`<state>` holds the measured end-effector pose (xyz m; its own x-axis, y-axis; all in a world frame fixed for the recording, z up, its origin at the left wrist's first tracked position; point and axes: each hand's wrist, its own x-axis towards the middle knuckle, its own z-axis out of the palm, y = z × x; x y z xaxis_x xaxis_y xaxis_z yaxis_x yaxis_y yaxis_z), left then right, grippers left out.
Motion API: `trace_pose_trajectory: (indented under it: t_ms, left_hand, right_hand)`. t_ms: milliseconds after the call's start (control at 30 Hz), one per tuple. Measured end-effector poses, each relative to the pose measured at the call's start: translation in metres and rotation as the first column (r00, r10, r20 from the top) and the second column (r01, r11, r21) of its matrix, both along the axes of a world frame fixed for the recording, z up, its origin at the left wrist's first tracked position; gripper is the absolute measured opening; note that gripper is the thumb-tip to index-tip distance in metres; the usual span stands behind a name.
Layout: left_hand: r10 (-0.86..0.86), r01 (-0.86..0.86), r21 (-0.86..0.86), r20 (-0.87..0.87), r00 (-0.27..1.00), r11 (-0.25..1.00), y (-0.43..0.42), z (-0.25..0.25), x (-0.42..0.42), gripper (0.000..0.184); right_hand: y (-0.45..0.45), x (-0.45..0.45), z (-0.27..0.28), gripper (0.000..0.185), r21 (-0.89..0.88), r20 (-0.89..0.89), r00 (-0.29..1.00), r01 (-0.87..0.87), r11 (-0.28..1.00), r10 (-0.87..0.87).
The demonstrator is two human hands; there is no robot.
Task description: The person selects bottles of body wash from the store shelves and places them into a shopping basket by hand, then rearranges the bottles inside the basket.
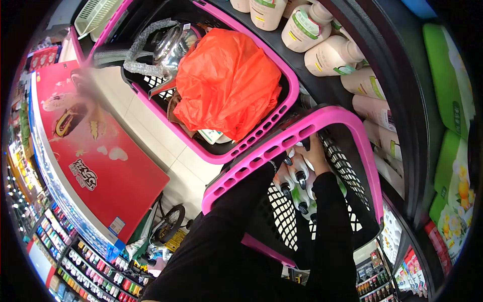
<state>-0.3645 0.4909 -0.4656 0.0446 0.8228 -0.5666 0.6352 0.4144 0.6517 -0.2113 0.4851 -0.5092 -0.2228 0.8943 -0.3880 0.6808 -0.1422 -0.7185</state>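
My right hand [315, 157] reaches down into a black basket with a pink rim [370, 151]. Its fingers are bent around a bottle with a dark cap, partly hidden by the rim. Several pale bottles [296, 183] with shiny black caps and touches of green lie together in this basket, just beside that hand. My left arm, in a black sleeve [226, 211], stretches toward the same basket; the left hand is hidden around the near rim, so its fingers do not show.
Another pink-rimmed basket [217, 158] holds a red plastic bag [229, 83] and a shiny metal kettle [173, 48]. Cream-coloured bottles [329, 55] line the shelf at the right. A red chest [95, 161] stands at the left, near a small wheel [168, 224].
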Motion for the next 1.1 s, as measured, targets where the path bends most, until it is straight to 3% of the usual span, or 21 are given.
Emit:
trace_pose_trajectory:
  t_ms: [133,200,333,400,500,600,633,667,733,767,833,867,933,1000,1033,1067,1100]
  left_hand:
    - [-0.025,0.025,-0.033,0.015,1.000,0.999,0.011,-0.004,-0.002,0.030]
    - [-0.042,0.043,-0.051,0.021,0.999,0.998,0.005,-0.001,0.000,0.030]
    - [-0.077,0.080,-0.085,0.039,0.996,0.993,0.012,-0.004,0.001,0.030]
    - [-0.091,0.096,-0.097,0.051,0.995,0.991,0.012,-0.004,-0.006,0.030]
    - [-0.110,0.115,-0.097,0.052,0.993,0.989,0.013,-0.004,-0.007,0.030]
    - [0.271,-0.235,-0.224,0.143,0.952,0.946,0.009,-0.006,-0.002,0.031]
    - [0.151,-0.144,0.090,-0.072,0.986,0.985,-0.015,-0.073,0.009,0.034]
    - [0.139,-0.140,0.095,0.014,0.990,0.986,-0.018,-0.076,0.007,0.040]
    - [0.066,-0.062,-0.093,0.039,0.997,0.994,0.004,-0.016,0.003,0.047]
    - [0.066,-0.062,-0.085,0.043,0.997,0.994,0.000,-0.020,0.005,0.047]
    - [0.235,-0.251,0.129,0.130,0.963,0.959,-0.015,-0.042,0.012,0.053]
    - [0.246,-0.257,0.040,0.180,0.952,0.966,-0.016,-0.039,0.012,0.056]
    - [0.231,-0.256,0.083,0.234,0.944,0.963,-0.017,0.000,0.009,0.057]
    - [0.283,-0.314,0.023,0.378,0.881,0.949,-0.018,0.030,0.003,0.061]
    - [0.233,-0.257,0.016,0.369,0.900,0.966,-0.022,0.046,0.002,0.063]
    - [0.190,-0.200,-0.006,0.348,0.918,0.980,-0.028,0.053,-0.002,0.066]
    - [0.122,-0.143,0.032,0.361,0.924,0.989,-0.031,0.048,-0.004,0.072]
  right_hand:
    - [-0.005,-0.003,-0.007,0.087,-0.010,-0.004,0.998,0.068,0.998,-0.068]
    - [-0.009,-0.007,-0.014,0.084,-0.013,0.014,0.981,0.195,0.981,-0.195]
    - [-0.010,-0.007,-0.011,0.080,0.008,-0.027,0.976,0.217,0.976,-0.217]
    - [-0.007,-0.008,-0.009,0.079,-0.057,0.019,0.981,0.193,0.980,-0.192]
    - [-0.006,-0.009,-0.009,0.077,-0.017,0.081,0.981,0.177,0.984,-0.175]
    - [-0.007,-0.009,-0.007,0.077,-0.016,0.095,0.983,0.160,0.987,-0.158]
    - [-0.008,-0.009,-0.004,0.076,-0.043,0.119,0.981,0.159,0.986,-0.153]
    - [-0.010,-0.008,0.000,0.076,-0.040,0.124,0.980,0.159,0.986,-0.153]
    - [-0.012,-0.009,0.010,0.077,-0.015,0.173,0.973,0.159,0.987,-0.154]
    - [-0.012,-0.010,0.019,0.076,0.061,0.158,0.974,0.154,0.986,-0.162]
    - [-0.014,-0.010,0.035,0.075,0.062,0.108,0.976,0.182,0.981,-0.188]
    - [-0.014,-0.008,0.044,0.075,0.054,0.056,0.976,0.207,0.977,-0.210]
    - [-0.019,-0.004,0.065,0.072,0.082,0.006,0.977,0.210,0.974,-0.211]
    - [-0.020,-0.008,0.108,0.068,0.045,0.095,0.966,0.236,0.971,-0.239]
    - [-0.028,-0.007,0.130,0.067,0.103,-0.062,0.954,0.298,0.949,-0.293]
    - [-0.038,0.004,0.128,0.076,0.191,-0.094,0.960,0.276,0.942,-0.262]
    - [-0.044,0.005,0.149,0.075,0.155,-0.178,0.941,0.315,0.936,-0.288]
